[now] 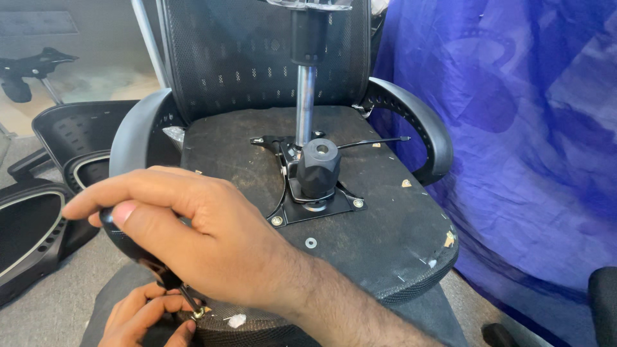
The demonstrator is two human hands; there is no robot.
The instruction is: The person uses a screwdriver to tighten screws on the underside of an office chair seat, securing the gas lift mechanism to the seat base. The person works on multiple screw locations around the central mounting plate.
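While my right hand (pixel 193 238) is clenched around the rounded black handle of a screwdriver (pixel 132 244), its thin dark shaft slants down to a small brass-coloured bolt (pixel 198 313) at the near edge of the upturned black chair seat (pixel 385 238). My left hand (pixel 144 318) sits just below, its fingertips pinching that bolt where the shaft tip meets it. The bolt lies at the seat's front rim, beside a small white scrap (pixel 236 320).

No packages, labels or signs are visible. The only large coloured surface is a blue plastic sheet (pixel 514 128), which hangs along the whole right side, close to the seat's right edge.

At the seat's centre is one black metal mounting plate (pixel 315 205), bolted flat, with one black faceted knob (pixel 318 168) standing on it and one bright steel column (pixel 304 106) rising behind the knob. One thin black lever rod (pixel 376 142) runs from the plate toward the right armrest. Two bolt heads show at the plate's near corners. One loose steel washer (pixel 311 243) lies on the seat just in front of the plate, apart from it.

Two curved black plastic armrests (pixel 421 122) flank the seat, one on each side. One black mesh backrest (pixel 257 51) stands behind the column. Open seat surface lies between the plate and the near rim; it carries a few pale flecks. To the left, more black chair parts (pixel 71 138) lie on the grey floor (pixel 51 308), near the left armrest.
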